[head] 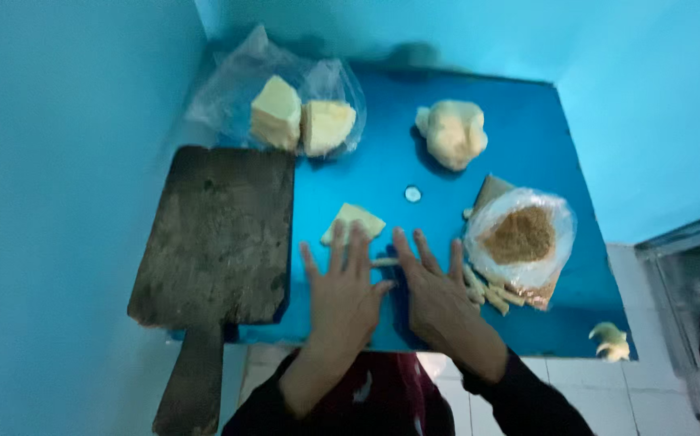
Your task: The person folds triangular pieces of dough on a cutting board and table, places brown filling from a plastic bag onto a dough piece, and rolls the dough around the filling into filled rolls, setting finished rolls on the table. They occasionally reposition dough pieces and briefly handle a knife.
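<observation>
We see both hands laid flat, palms down and fingers spread, side by side at the near edge of the blue surface (382, 173). The left hand (342, 291) and the right hand (434, 291) press on a thin pale dough strip (385, 262), which lies under the fingers and shows only in the gap between the two hands; neither hand is closed around anything. Just beyond the left hand's fingertips lies a flat wedge of pale dough (353, 221), close to them, though we cannot tell whether they touch it. To the right of the right hand sits a clear plastic bag of brown crumbs (521, 236) on a brown board (491, 192), with several short dough sticks (488, 295) lined up along its near side. A small round white cap (413, 194) lies in the middle of the surface. Farther back are a rounded lump of dough (451, 132) and two pale yellow blocks (301, 121) on crumpled clear plastic. A dark, worn wooden paddle board (217, 234) covers the left side, its handle hanging past the near edge.
</observation>
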`<state>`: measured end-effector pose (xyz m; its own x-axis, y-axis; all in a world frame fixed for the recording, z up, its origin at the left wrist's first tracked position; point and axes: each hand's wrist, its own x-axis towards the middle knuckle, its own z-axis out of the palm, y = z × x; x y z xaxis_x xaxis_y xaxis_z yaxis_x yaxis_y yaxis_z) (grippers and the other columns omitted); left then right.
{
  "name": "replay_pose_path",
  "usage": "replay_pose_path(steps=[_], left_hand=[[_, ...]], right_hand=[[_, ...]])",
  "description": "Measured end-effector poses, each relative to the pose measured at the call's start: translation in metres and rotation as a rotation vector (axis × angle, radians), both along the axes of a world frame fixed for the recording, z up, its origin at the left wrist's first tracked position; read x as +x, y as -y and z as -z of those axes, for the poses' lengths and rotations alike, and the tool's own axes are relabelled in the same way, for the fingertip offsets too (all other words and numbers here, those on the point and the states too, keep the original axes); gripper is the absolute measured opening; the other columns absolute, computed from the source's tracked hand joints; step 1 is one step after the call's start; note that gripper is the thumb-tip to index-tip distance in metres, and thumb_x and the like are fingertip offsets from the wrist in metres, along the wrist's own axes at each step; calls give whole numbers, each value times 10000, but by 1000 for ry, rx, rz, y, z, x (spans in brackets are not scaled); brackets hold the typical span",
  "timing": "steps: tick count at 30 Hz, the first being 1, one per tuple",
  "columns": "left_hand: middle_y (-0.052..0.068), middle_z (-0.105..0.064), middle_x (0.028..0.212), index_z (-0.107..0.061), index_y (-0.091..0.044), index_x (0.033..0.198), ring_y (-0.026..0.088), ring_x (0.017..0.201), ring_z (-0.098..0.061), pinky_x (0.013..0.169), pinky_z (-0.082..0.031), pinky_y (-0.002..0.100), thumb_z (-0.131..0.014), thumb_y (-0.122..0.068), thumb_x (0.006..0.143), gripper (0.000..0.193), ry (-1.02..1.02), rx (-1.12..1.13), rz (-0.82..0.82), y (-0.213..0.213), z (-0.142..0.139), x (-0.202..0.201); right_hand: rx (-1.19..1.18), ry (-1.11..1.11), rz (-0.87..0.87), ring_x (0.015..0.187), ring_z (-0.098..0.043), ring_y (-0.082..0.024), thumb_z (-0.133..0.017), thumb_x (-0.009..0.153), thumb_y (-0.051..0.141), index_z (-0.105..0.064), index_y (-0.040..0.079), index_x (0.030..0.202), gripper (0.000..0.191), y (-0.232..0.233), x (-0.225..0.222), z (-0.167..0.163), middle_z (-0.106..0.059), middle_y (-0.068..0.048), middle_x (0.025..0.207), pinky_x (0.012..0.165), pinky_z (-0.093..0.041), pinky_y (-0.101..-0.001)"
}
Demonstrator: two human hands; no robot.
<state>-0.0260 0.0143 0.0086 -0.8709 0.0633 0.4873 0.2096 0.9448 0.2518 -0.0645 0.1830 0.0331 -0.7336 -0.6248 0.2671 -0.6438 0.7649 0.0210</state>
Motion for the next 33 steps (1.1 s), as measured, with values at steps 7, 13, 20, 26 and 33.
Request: replay_pose_path(steps=[7, 13, 20, 26, 33], left_hand=[[190, -484, 1484, -491, 7, 1431, 370, 1459, -368, 1145, -194, 787, -568, -261, 1013, 502, 24, -131, -224, 19, 17, 8], [177, -540, 1410, -524, 15, 1405, 343, 1375, -466, 1143, -266, 717, -578, -142, 1018, 421, 11, -29, -122, 17, 28, 13], [181, -533, 1411, -511, 42, 1410, 310, 1367, -460, 1148, -226, 727, -599, -186, 993, 484, 47, 27, -76, 11, 32, 10], [189, -440, 1544, -415, 13, 1518, 326, 1468, -364, 1170, -195, 691, -587, -207, 977, 608, 64, -3, 30, 10, 33, 0], [160, -374, 1595, -352, -8, 1545, 301, 1494, -315, 1177, -120, 727, -497, -322, 1015, 633, 135, -62, 3, 11, 33, -6]], right_hand=[[-125, 67, 13, 1031, -687, -242, -620, 982, 106, -271, 116, 1636, 741, 1, 4, -18, -756, -57, 1064, 1098, -370, -580], [-218, 46, 124, 920, -668, -332, -686, 927, 111, -262, 43, 1607, 804, 5, 4, -41, -700, -171, 924, 959, -421, -508], [-267, 164, -163, 834, -660, -310, -645, 975, 71, -301, 112, 1632, 743, 57, -64, -5, -714, -148, 903, 768, -512, -451], [-417, 312, -107, 814, -683, -314, -647, 928, 76, -299, 81, 1597, 755, 54, -81, 8, -751, -115, 967, 709, -534, -456], [-870, 438, -13, 880, -734, -216, -702, 977, 98, -714, 2, 1112, 166, 40, -106, -21, -633, -71, 1309, 790, -572, -383]])
